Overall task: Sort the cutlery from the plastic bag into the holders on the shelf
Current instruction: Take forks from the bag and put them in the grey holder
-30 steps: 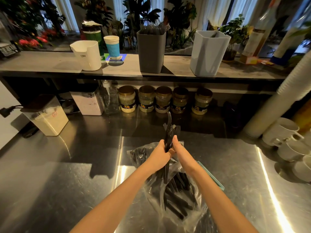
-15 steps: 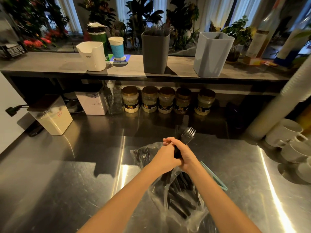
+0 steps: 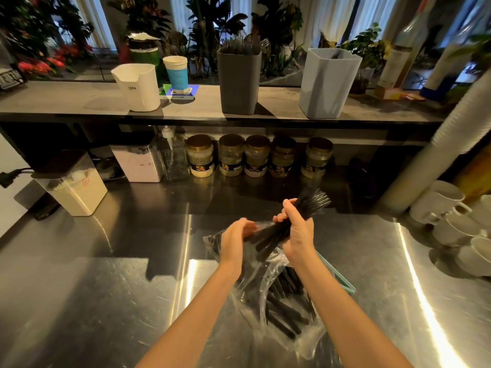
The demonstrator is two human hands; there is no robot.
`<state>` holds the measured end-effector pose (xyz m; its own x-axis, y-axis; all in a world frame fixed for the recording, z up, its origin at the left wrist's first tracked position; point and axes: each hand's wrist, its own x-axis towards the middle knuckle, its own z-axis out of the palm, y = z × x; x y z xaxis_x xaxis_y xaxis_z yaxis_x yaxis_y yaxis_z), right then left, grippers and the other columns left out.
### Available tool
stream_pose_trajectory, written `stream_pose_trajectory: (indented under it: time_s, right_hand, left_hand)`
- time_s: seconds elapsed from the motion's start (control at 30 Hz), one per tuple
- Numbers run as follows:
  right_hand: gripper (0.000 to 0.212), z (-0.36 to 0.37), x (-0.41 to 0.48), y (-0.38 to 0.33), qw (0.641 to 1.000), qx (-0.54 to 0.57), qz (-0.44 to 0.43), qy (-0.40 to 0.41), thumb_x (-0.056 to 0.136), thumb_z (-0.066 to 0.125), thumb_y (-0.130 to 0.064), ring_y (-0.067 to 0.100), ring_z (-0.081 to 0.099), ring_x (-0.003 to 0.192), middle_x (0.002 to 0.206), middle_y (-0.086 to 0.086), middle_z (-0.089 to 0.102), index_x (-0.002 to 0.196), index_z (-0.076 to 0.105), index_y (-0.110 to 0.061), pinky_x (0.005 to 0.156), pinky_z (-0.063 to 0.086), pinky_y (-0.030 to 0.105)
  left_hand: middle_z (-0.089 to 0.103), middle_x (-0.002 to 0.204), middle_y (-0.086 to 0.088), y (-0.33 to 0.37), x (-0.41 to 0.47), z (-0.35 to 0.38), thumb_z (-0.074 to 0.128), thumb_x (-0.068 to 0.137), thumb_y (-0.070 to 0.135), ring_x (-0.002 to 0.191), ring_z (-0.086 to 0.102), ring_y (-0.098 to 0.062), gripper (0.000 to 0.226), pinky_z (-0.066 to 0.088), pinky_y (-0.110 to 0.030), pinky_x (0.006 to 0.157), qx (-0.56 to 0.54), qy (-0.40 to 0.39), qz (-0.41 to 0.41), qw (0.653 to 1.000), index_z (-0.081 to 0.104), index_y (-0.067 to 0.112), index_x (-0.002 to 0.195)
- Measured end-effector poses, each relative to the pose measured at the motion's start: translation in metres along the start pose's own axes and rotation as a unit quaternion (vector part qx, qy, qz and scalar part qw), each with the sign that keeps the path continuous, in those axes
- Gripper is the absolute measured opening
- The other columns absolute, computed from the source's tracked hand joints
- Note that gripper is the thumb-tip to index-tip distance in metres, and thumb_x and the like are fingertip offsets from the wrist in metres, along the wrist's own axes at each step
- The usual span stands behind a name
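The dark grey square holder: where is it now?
Head view: the dark grey square holder stands on the shelf, between the blue paper cup (left) and the pale blue square holder (right).

Both forearms reach forward from the near edge of the counter (image 3: 106, 301). The right hand (image 3: 296, 235) grips a bundle of forks (image 3: 316, 201). The blurred left hand (image 3: 235, 241) curls at their handles, grip unclear.

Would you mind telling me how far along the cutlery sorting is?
Partly done: the dark holder already bristles with cutlery. In hand: the right hand grips a bundle of forks, the left hand at their handles. Left: many pieces lie in the bag, and the pale holder shows little.
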<state>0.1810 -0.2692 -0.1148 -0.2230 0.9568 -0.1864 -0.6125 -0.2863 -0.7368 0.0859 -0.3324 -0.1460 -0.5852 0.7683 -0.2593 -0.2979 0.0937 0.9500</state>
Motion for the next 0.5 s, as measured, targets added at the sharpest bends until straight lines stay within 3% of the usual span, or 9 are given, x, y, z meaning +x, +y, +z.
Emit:
stream_pose_trajectory:
  time_s: [0.07,0.17,0.3,0.37,0.5]
  right_hand:
    - [0.017,0.001,0.002,-0.004,0.999,0.014,-0.027,0.027,0.088,0.059,0.000,0.006,0.050,0.046,0.051,-0.006,0.050,0.080,0.056,-0.015,0.060,0.049,0.025]
    - [0.014,0.007,0.001,-0.001,0.997,0.003,-0.054,0.047,0.088,0.060,0.000,0.007,0.054,0.049,0.052,-0.006,0.054,0.087,0.057,-0.014,0.062,0.052,0.025]
    - [0.013,0.012,-0.002,0.004,0.992,0.000,-0.075,0.102,0.087,0.062,-0.005,0.010,0.061,0.058,0.052,-0.006,0.058,0.093,0.058,-0.016,0.075,0.052,0.030]
    - [0.014,0.011,-0.003,0.006,0.990,0.008,-0.077,0.119,0.087,0.062,-0.006,0.012,0.062,0.061,0.053,-0.006,0.060,0.094,0.058,-0.017,0.079,0.051,0.032]
    - [0.014,0.012,-0.005,0.014,0.990,-0.004,-0.067,0.126,0.086,0.062,-0.004,0.013,0.061,0.060,0.052,-0.006,0.059,0.087,0.059,-0.018,0.074,0.051,0.031]
  left_hand:
    - [0.068,0.102,-0.007,-0.003,0.002,0.004,0.042,0.097,0.025,0.098,0.061,-0.021,0.029,0.046,-0.035,0.090,-0.135,0.038,-0.087,0.986,0.068,0.013,0.098]
    - [0.063,0.109,-0.006,0.004,-0.003,0.019,0.031,0.100,0.032,0.097,0.060,-0.022,0.038,0.047,-0.035,0.081,-0.257,0.008,-0.159,0.953,0.062,0.015,0.113]
    - [0.066,0.109,-0.011,-0.001,-0.009,0.032,0.048,0.095,0.033,0.099,0.062,-0.027,0.025,0.051,-0.038,0.085,-0.260,0.057,-0.161,0.950,0.067,0.019,0.103]
    - [0.064,0.113,-0.014,-0.005,-0.010,0.034,0.057,0.091,0.035,0.102,0.062,-0.029,0.027,0.052,-0.040,0.089,-0.265,0.083,-0.169,0.946,0.064,0.020,0.112]
    - [0.062,0.109,-0.011,0.004,-0.009,0.035,0.048,0.097,0.036,0.103,0.060,-0.025,0.030,0.050,-0.033,0.083,-0.322,0.085,-0.160,0.929,0.063,0.012,0.107]
